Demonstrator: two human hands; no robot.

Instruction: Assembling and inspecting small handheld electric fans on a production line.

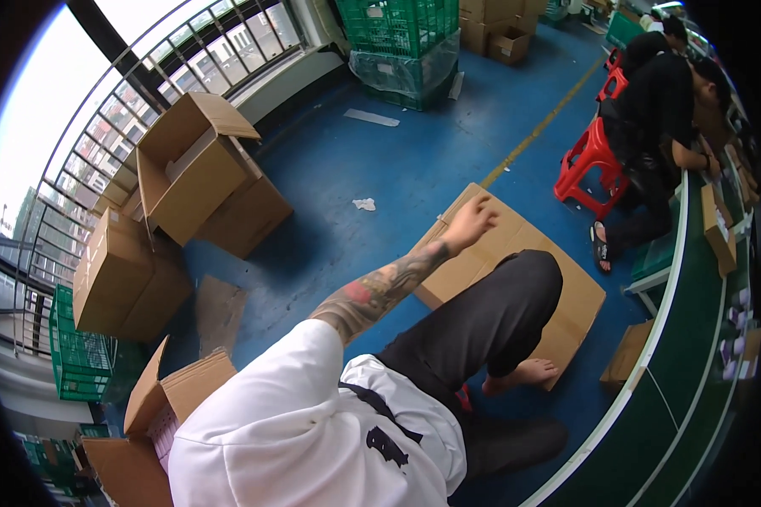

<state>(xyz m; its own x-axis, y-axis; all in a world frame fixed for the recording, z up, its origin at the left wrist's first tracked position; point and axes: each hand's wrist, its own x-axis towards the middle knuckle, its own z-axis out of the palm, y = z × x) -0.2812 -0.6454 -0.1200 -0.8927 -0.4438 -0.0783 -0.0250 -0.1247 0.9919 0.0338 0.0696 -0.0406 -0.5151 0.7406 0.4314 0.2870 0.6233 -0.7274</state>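
My left hand [472, 224] reaches out over the far edge of a large flat cardboard box [558, 296] on the floor. Its fingers are apart and loosely bent, holding nothing. I cannot tell whether the fingertips touch the cardboard. The tattooed left forearm [380, 291] crosses the near left side of this box. My bent leg in dark trousers [473, 313] hides much of the box top, and a bare foot [524, 374] rests by its near side. My right hand does not show.
An opened carton [199, 173] and closed boxes [127, 270] stand left by the railing. Another open carton [177, 397] is beside me. Green crates [406, 76] stand at the back. A green conveyor table [651, 406] runs along the right, where people sit near red stools [590, 169].
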